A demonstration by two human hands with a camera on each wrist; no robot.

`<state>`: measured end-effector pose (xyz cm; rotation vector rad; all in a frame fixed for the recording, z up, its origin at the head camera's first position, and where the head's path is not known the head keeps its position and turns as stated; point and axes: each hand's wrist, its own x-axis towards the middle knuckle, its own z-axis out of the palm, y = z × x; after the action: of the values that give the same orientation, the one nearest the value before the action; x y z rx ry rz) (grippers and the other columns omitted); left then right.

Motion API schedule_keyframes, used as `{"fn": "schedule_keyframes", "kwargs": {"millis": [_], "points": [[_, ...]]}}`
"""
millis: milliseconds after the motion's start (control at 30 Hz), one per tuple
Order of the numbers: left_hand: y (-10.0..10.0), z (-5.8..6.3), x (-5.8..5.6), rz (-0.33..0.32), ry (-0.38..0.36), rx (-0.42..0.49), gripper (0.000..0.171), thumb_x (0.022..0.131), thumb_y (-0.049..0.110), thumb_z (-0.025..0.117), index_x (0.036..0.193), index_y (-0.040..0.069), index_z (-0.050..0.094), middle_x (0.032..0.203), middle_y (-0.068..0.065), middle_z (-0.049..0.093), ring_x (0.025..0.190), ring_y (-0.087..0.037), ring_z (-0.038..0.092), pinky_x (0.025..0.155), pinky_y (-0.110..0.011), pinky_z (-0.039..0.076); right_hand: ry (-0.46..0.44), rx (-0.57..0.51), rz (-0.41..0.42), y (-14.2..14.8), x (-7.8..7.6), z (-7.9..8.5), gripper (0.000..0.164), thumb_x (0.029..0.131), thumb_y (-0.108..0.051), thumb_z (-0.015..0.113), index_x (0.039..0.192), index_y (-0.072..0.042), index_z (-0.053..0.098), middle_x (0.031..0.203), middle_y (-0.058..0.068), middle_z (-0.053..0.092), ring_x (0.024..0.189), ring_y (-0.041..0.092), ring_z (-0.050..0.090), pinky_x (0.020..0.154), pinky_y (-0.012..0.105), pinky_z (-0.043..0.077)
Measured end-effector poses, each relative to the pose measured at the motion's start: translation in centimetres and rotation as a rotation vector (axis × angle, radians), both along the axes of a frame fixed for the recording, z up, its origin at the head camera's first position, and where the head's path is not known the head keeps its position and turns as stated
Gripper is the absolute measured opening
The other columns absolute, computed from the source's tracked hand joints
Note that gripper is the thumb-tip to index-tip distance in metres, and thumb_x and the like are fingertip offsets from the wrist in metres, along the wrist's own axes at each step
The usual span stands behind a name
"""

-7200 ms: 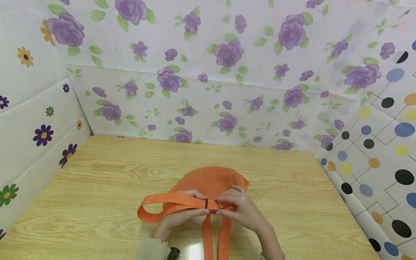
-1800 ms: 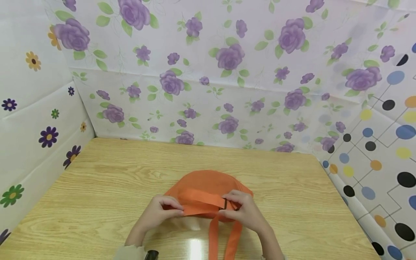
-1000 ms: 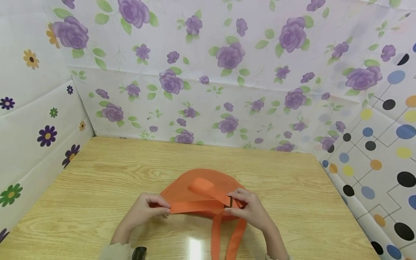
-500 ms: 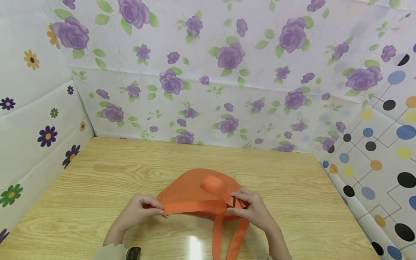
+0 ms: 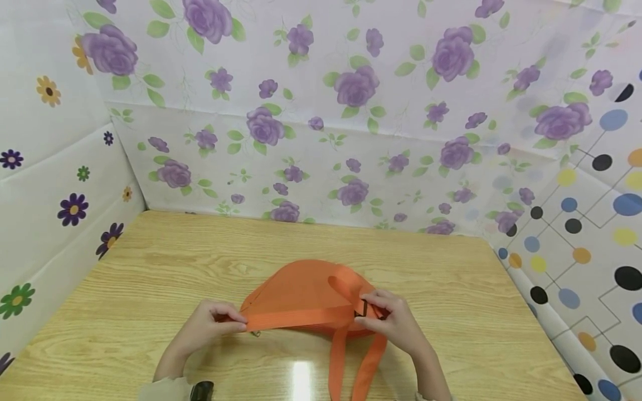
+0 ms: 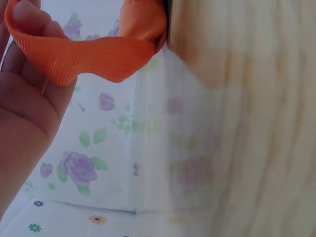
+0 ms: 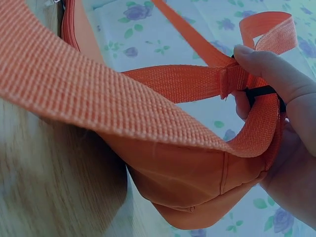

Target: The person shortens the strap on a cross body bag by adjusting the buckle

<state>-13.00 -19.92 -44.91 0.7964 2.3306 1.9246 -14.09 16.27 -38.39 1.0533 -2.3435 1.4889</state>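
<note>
An orange waist bag [image 5: 296,287] lies on the table, its curved side toward the back. My left hand [image 5: 213,320] pinches the webbing strap [image 5: 296,318] near the bag's left corner, and the strap runs taut along the front. At the other end, my right hand [image 5: 390,316] grips the strap at a black slider buckle [image 5: 360,308] between thumb and fingers. A small strap loop [image 5: 346,281] stands up beside it. In the right wrist view, webbing passes through the black slider [image 7: 260,91] under the thumb. The left wrist view has the strap [image 6: 98,57] across the fingers.
Two strap lengths [image 5: 337,365] hang toward the table's front edge from below the right hand. A small zipper pull [image 5: 256,333] shows by the bag's left corner. Flower-printed sheets [image 5: 321,184] and a dotted sheet [image 5: 577,278] border the wooden table [image 5: 200,250].
My left hand has moved left, drawing the strap out along the bag's front. The long loop once at left has shrunk to a small one by my right hand, which shifted slightly right.
</note>
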Motion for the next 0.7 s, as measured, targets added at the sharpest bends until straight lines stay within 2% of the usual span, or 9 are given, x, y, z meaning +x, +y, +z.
{"fn": "schedule_keyframes", "kwargs": {"millis": [200,333,467,700], "points": [[1.0,0.2,-0.3,-0.078,0.026,0.019,0.005,0.079,-0.001,0.064,0.082,-0.003,0.067,0.076,-0.009,0.066,0.064,-0.014,0.060,0.053,-0.029,0.050,0.019,0.002,-0.014,-0.1,0.0,0.3,0.028,0.069,0.006,0.072,0.096,0.007,0.064,0.079,0.006,0.055,0.054,0.003,0.032,0.041,0.022,0.031],[2.1,0.6,-0.6,-0.109,0.059,0.009,0.004,0.077,-0.007,0.064,0.080,-0.005,0.066,0.077,-0.012,0.065,0.066,-0.010,0.058,0.053,-0.025,0.048,0.003,0.008,-0.020,0.0,0.0,0.1,0.028,0.069,0.006,0.072,0.096,0.006,0.064,0.079,0.007,0.055,0.054,0.004,0.032,0.041,0.024,0.031],[3.1,0.8,-0.8,-0.087,0.045,-0.021,0.004,0.075,-0.008,0.065,0.079,-0.005,0.066,0.076,-0.012,0.065,0.066,-0.008,0.056,0.053,-0.023,0.047,-0.005,0.002,-0.017,0.0,0.0,0.1,0.028,0.069,0.006,0.071,0.096,0.006,0.064,0.079,0.006,0.054,0.054,0.005,0.033,0.041,0.024,0.031],[4.8,1.1,-1.0,-0.030,-0.026,-0.108,0.014,0.078,0.009,0.068,0.086,-0.003,0.067,0.080,-0.007,0.065,0.072,-0.012,0.058,0.059,-0.027,0.048,0.009,-0.008,-0.008,-0.1,0.0,0.0,0.027,0.069,0.007,0.071,0.095,0.005,0.064,0.077,0.006,0.054,0.053,0.006,0.032,0.041,0.024,0.031]]}}
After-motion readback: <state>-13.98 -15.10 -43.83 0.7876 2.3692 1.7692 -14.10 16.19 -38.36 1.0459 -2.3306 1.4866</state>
